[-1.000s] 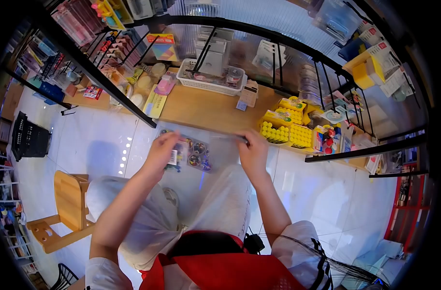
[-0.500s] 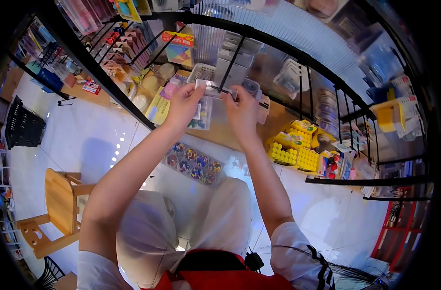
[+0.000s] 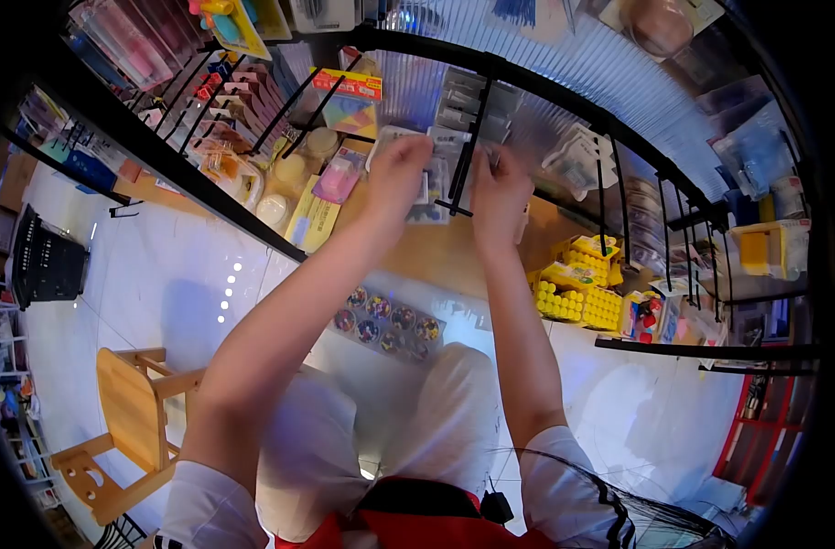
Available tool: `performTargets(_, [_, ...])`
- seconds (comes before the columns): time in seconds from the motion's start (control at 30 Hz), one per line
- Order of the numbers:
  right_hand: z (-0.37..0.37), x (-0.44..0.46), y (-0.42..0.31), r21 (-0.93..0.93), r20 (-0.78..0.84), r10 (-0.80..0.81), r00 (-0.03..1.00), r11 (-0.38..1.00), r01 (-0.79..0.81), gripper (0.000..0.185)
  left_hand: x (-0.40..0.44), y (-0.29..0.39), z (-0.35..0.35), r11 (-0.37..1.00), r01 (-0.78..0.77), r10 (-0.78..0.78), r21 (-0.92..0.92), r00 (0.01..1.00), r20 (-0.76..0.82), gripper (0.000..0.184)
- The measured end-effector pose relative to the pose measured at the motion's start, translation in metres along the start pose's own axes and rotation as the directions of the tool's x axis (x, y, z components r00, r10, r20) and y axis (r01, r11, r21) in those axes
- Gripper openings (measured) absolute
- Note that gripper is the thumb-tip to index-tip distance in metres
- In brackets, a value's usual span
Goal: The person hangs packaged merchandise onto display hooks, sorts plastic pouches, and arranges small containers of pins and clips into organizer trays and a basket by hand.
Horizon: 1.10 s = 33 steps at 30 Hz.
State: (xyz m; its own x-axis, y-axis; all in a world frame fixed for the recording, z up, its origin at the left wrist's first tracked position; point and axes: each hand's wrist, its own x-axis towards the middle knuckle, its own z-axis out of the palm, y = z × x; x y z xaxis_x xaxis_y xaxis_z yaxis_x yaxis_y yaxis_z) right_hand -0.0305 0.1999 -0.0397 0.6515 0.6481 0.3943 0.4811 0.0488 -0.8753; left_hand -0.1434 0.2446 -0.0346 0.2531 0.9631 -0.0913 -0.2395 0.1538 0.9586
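My left hand [image 3: 402,171] is closed on the top of a clear plastic pack [image 3: 428,197] with a white label, beside a black display hook [image 3: 465,165]. Just right of that hook, my right hand [image 3: 501,190] is raised with its fingers pinched together; what they hold, if anything, is too small to tell. Behind both hands hang grey-white packs [image 3: 475,99]. Below my forearms, a clear case [image 3: 390,322] of round compartments with colourful small pieces lies near my knees.
Yellow boxes [image 3: 577,297] stand on the wooden shelf [image 3: 436,256] at the right. A yellow pack [image 3: 314,212] and a pink pack [image 3: 338,177] lie left of my hands. Black hooks jut out on both sides. A wooden chair [image 3: 129,412] stands at the lower left, near a black basket [image 3: 51,256].
Both hands have risen from low over the clear case to the hanging hooks. They have since moved apart, one on each side of a hook, and the view has shifted.
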Motion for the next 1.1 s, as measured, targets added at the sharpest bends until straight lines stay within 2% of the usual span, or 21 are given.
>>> performTargets(0.03, [0.003, 0.007, 0.003, -0.025, -0.029, -0.041, 0.999, 0.999, 0.040, 0.014, 0.007, 0.000, 0.000, 0.999, -0.039, 0.039, -0.009, 0.999, -0.018, 0.019])
performTargets(0.07, [0.008, 0.011, 0.007, -0.019, -0.060, -0.061, 0.996, 0.998, 0.060, 0.014, 0.012, 0.000, -0.001, 0.997, -0.016, 0.015, -0.070, 1.000, -0.007, 0.021])
performTargets(0.13, [0.013, 0.017, 0.011, -0.013, -0.117, -0.106, 0.987, 0.994, 0.105, 0.013, 0.015, 0.001, -0.002, 0.996, 0.064, -0.062, -0.068, 0.998, 0.032, 0.022])
performTargets(0.23, [0.008, 0.013, 0.011, -0.098, -0.102, -0.137, 0.985, 0.987, 0.127, 0.014, 0.015, -0.003, -0.004, 0.993, 0.112, -0.110, -0.046, 0.993, 0.052, 0.022])
performTargets(0.27, [0.006, 0.009, 0.008, -0.071, -0.109, -0.132, 0.985, 0.990, 0.124, 0.015, 0.015, -0.004, -0.005, 0.993, 0.115, -0.113, -0.034, 0.992, 0.054, 0.022])
performTargets(0.33, [0.000, 0.003, -0.003, -0.015, -0.126, -0.121, 0.985, 0.993, 0.121, 0.017, 0.017, -0.007, -0.006, 0.998, 0.051, -0.051, -0.025, 0.998, 0.032, 0.024])
performTargets(0.43, [0.002, 0.008, 0.013, 0.178, -0.222, -0.070, 0.973, 0.978, 0.111, 0.036, 0.029, -0.007, -0.003, 0.992, -0.098, 0.095, 0.074, 0.995, 0.037, 0.033])
performTargets(0.47, [0.000, 0.012, 0.020, 0.253, -0.107, -0.032, 0.994, 0.966, 0.058, 0.042, 0.033, -0.008, -0.001, 0.981, -0.150, 0.145, 0.120, 0.988, 0.048, 0.037])
performTargets(0.53, [-0.003, 0.022, 0.028, 0.382, 0.133, 0.019, 0.991, 0.922, -0.069, 0.053, 0.048, -0.015, 0.000, 0.990, -0.110, 0.088, 0.090, 0.972, 0.217, 0.041])
performTargets(0.57, [-0.005, 0.022, 0.030, 0.334, 0.181, 0.081, 0.980, 0.932, -0.139, 0.054, 0.055, -0.018, 0.000, 0.993, -0.091, 0.063, 0.079, 0.951, 0.302, 0.043])
performTargets(0.63, [0.001, 0.018, 0.028, 0.232, 0.268, 0.209, 0.941, 0.934, -0.273, 0.056, 0.049, -0.013, 0.004, 0.997, -0.041, 0.020, 0.058, 0.949, 0.316, 0.045])
performTargets(0.67, [0.014, 0.016, 0.048, 0.425, 0.210, 0.021, 0.977, 0.899, -0.110, 0.057, 0.044, -0.012, 0.005, 0.999, -0.014, -0.003, 0.050, 0.947, 0.320, 0.046])
performTargets(0.77, [0.008, 0.001, 0.023, 0.470, 0.219, 0.127, 0.967, 0.855, -0.219, 0.066, 0.038, -0.032, -0.002, 0.996, -0.015, -0.010, 0.086, 0.958, 0.285, 0.047])
performTargets(0.83, [0.006, -0.006, 0.010, 0.511, 0.229, 0.136, 0.964, 0.826, -0.238, 0.058, 0.025, -0.029, -0.003, 0.960, -0.201, 0.145, 0.194, 0.952, 0.268, 0.046])
performTargets(0.87, [0.007, -0.010, 0.012, 0.506, 0.207, 0.109, 0.972, 0.839, -0.202, 0.055, 0.019, -0.028, -0.004, 0.924, -0.290, 0.223, 0.247, 0.938, 0.267, 0.045])
performTargets(0.97, [0.016, -0.022, 0.028, 0.418, 0.094, -0.041, 0.995, 0.908, -0.002, 0.049, -0.003, -0.003, -0.006, 0.941, -0.231, 0.156, 0.248, 0.945, 0.288, 0.046])
performTargets(1.03, [0.012, -0.035, 0.016, 0.082, 0.029, -0.184, 0.982, 0.980, 0.182, 0.050, -0.005, 0.000, -0.010, 0.953, -0.176, 0.083, 0.248, 0.934, 0.347, 0.047])
performTargets(1.07, [0.010, -0.039, 0.012, -0.098, 0.018, -0.262, 0.965, 0.960, 0.262, 0.052, -0.005, 0.002, -0.010, 0.957, -0.150, 0.048, 0.247, 0.926, 0.375, 0.047])
performTargets(1.1, [0.012, -0.039, 0.012, -0.044, -0.015, -0.232, 0.973, 0.972, 0.231, 0.052, -0.005, 0.003, -0.010, 0.951, -0.133, 0.032, 0.280, 0.940, 0.339, 0.045])
